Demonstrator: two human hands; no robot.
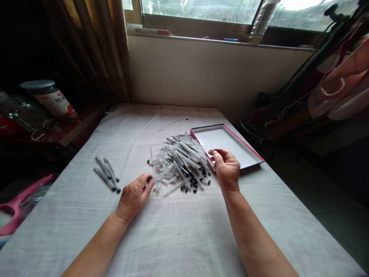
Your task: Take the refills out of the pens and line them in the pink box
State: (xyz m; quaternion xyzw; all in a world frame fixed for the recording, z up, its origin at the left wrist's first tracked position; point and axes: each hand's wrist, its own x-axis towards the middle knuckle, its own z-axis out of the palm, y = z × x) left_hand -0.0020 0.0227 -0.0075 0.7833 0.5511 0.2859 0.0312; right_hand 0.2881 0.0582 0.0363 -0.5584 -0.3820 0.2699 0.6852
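Observation:
A heap of clear pen barrels, thin refills and small black caps (184,161) lies mid-table. At its left edge my left hand (137,194) is curled, thumb and fingers closed round the end of what looks like a clear pen barrel (160,176). Over the heap's right side, my right hand (227,167) pinches a thin pen refill (208,149) with a dark end, pointing left. Its far end is hard to make out. Several assembled pens with black ends (106,173) lie together left of my left hand.
A shallow white box lid with red sides (230,144) lies behind my right hand, near the table's right edge. On a side stand at left is a lidded jar (52,98). A pink-handled item (25,200) sits beyond the left table edge. The wall (184,73) closes off the back.

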